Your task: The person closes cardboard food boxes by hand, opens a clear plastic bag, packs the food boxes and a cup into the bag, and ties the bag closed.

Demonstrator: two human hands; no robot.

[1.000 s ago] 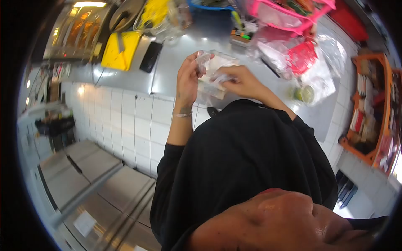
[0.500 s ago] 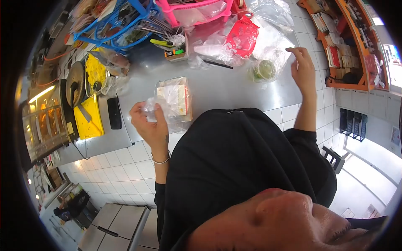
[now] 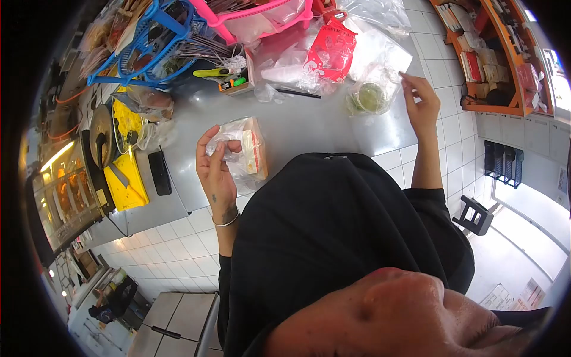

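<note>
My left hand (image 3: 217, 169) is closed on a bunched part of a clear plastic bag (image 3: 238, 169). Inside that bag, to the right of the fingers, lies a flat box (image 3: 255, 146) with white and red parts, resting on the metal counter. My right hand (image 3: 422, 104) has its fingers bent and apart. Its index fingertip reaches the edge of another clear plastic bag (image 3: 388, 80). A cup with green contents (image 3: 370, 98) sits in this second bag; whether the fingertip presses on the plastic is too small to tell.
A red printed plastic bag (image 3: 332, 50) and a black stick (image 3: 299, 93) lie behind on the metal counter (image 3: 303, 131). Blue (image 3: 146, 44) and pink baskets (image 3: 259, 18) stand at the back. A phone (image 3: 159, 172), yellow board (image 3: 131, 193) and knife (image 3: 121, 175) are left.
My left hand has moved right and up, closer over the boxed bag. My right hand stays near the cup's bag, its fingers more bent. The view has shifted slightly.
</note>
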